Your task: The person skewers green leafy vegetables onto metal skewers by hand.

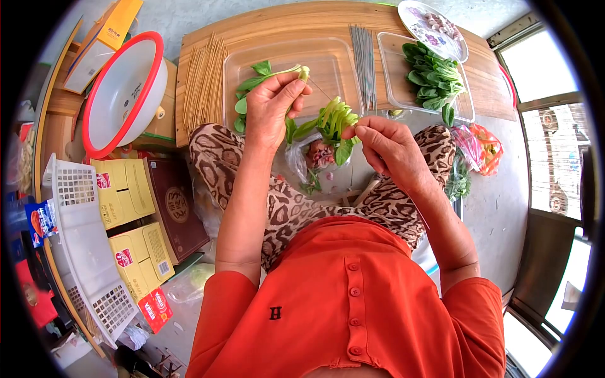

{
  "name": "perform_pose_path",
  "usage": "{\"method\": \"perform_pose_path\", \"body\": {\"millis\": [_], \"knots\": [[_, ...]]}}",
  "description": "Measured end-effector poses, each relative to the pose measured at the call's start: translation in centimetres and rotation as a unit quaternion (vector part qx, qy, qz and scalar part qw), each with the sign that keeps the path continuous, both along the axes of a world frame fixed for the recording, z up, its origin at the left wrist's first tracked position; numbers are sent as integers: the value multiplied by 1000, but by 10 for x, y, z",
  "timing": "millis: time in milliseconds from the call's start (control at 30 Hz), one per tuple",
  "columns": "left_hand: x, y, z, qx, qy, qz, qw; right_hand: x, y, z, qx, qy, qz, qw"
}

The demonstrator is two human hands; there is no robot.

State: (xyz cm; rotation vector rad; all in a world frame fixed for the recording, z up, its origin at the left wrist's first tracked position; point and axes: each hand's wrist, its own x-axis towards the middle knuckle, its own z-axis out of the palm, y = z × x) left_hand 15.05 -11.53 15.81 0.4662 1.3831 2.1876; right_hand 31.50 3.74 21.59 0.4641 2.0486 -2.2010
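Note:
My left hand is closed in a pinch on a leafy green stalk, its pale base pointing right and its leaves hanging over the tub. My right hand is closed at the near end of a bunch of greens, whose pale stalks are packed side by side. A thin skewer runs from this bunch toward the stalk in my left hand; its other end is hidden by the greens and fingers. Both hands are above my lap, by the near edge of a clear plastic tub.
Bamboo skewers and metal skewers lie on the wooden table. A second tub holds leafy greens, beside a plate with pinkish pieces. At left stand a red-rimmed basin and boxes.

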Motion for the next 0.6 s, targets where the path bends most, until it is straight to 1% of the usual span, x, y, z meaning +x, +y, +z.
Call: {"method": "perform_pose_path", "body": {"millis": [333,600], "knots": [[1,-1,0,-13,19,-8,1000,2,2,-3,-8,5,3,1000],[2,-3,6,-18,27,-35,999,4,6,1,-5,-1,15,1000]]}}
